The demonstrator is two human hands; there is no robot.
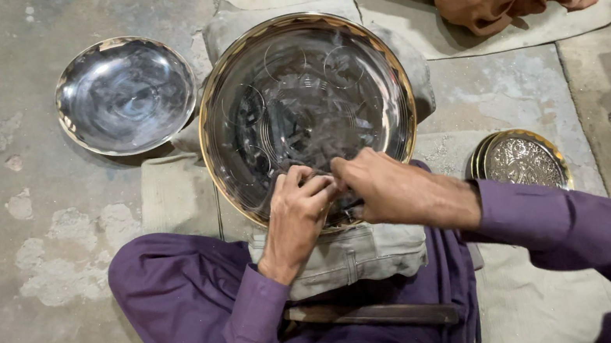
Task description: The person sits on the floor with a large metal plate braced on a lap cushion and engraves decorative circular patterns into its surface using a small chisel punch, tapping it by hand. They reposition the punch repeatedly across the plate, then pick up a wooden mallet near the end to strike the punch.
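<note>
Both hands meet at six o'clock on the large metal tray [305, 108]: left hand [297, 216] and right hand [382, 185] clench a small, hidden tool. Faint circles are scribed; most surface remains plain. A plain bowl [124, 95] sits at ten o'clock.

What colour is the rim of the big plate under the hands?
Gold rim on a shiny silver plate with scribed circles; head view.

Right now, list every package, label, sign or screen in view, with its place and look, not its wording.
None in view: no package, label, sign or screen.
Large round shiny metal plate with a gold rim: centre, on grey cloth padding, both hands at its near edge.
Smaller round silver metal bowl: upper left, on the floor.
Stack of round engraved gold-rimmed plates: right.
</note>
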